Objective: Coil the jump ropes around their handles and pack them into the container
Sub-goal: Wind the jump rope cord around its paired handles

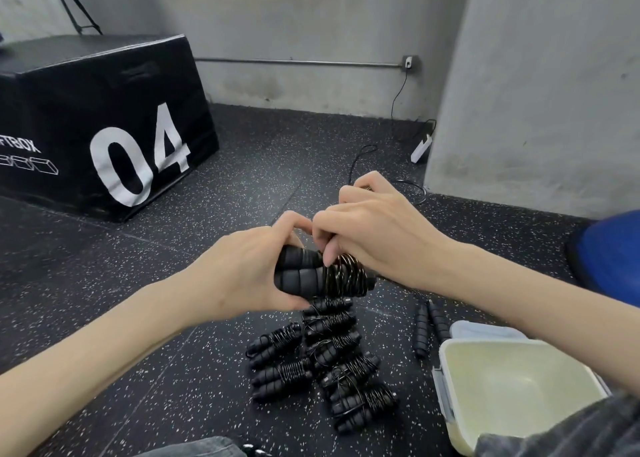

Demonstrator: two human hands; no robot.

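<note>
My left hand (252,269) grips a pair of black foam jump rope handles (301,273) held side by side above the floor. Thin wire rope (341,276) is coiled around their right half. My right hand (374,235) sits over the coils, its fingers pinching the rope. A loose stretch of the same rope (360,159) trails on the floor behind my hands. Below lies a pile of several coiled jump ropes (329,359). A pale green container (512,387) stands open at the lower right, with nothing visible inside.
Two uncoiled black handles (429,325) lie beside the container, whose clear lid (485,330) rests behind it. A black box marked 04 (104,121) stands at the left. A concrete pillar (536,93), a blue object (613,259) and a white power adapter (420,148) are on the right.
</note>
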